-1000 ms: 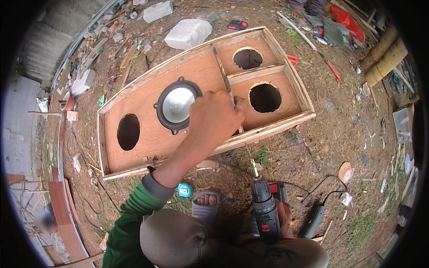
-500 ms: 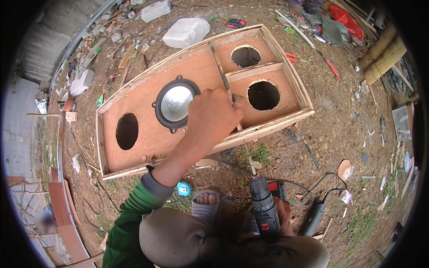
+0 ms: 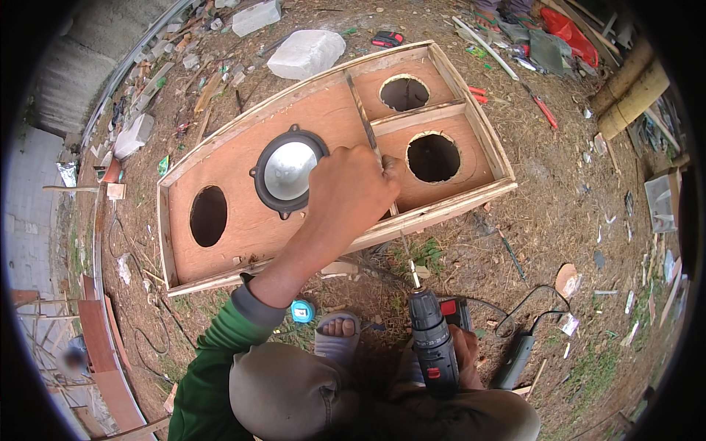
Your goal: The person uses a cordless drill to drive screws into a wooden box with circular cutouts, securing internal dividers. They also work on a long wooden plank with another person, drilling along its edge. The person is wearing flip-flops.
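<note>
A shallow plywood box (image 3: 434, 217) lies open side up on the ground, with several round cutouts in its panel. My left hand (image 3: 354, 185) is closed around the thin wooden divider (image 3: 359, 105) that crosses the box, knuckles up. Just left of that hand, a round speaker (image 3: 287, 170) with a black rim and pale cone sits on the panel. My right hand (image 3: 465, 356) grips a black cordless drill (image 3: 432, 339) with red details, mostly hidden behind it. The drill's long thin bit (image 3: 408, 253) points at the box's near wall, its tip at or close to the wood beside the divider's end.
A blue tape measure (image 3: 301, 311) lies near my foot. Right of the drill is a grey corded power tool (image 3: 513, 360) with its cable looped on the ground. White blocks (image 3: 307, 54) and a spare battery (image 3: 387, 38) lie beyond the box; a bamboo post (image 3: 637, 95) stands at right.
The drill has shifted very slightly to the left. My left hand and the box stay as they were.
</note>
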`<state>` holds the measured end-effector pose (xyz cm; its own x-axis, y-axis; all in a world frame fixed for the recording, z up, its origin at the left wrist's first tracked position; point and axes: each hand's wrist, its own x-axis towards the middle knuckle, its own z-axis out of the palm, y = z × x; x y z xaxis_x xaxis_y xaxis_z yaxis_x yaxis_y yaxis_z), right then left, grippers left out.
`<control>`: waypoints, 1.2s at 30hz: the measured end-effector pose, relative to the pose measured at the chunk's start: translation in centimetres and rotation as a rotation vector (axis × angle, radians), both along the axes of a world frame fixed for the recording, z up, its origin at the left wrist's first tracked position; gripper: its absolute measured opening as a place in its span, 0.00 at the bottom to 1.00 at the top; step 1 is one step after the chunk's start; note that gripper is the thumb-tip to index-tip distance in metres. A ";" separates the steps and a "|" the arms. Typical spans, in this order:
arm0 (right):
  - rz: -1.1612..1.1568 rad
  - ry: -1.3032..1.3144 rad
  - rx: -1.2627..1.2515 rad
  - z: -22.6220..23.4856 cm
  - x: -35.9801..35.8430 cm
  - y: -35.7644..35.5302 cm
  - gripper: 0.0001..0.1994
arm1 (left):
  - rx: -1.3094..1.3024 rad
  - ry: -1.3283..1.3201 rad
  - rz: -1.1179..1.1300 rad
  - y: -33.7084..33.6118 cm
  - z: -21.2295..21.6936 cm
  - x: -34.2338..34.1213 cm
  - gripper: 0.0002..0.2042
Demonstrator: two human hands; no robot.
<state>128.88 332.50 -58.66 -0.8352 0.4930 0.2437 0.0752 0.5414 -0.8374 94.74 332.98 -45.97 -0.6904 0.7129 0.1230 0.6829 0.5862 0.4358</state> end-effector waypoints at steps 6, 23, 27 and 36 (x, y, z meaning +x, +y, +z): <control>0.000 0.007 0.011 0.1 -0.3 0.1 0.22 | -0.005 0.012 0.003 0.0 0.0 -0.1 0.25; 0.006 0.021 0.012 0.8 -0.4 0.0 0.21 | 0.019 0.007 -0.003 -0.1 -0.5 -0.2 0.24; -0.002 0.000 0.006 1.0 -0.6 -0.1 0.21 | 0.026 0.014 -0.008 -0.1 -0.6 -0.2 0.24; -0.021 -0.020 0.032 0.8 -0.4 -0.4 0.21 | 0.015 0.005 0.000 0.0 -0.5 -0.2 0.24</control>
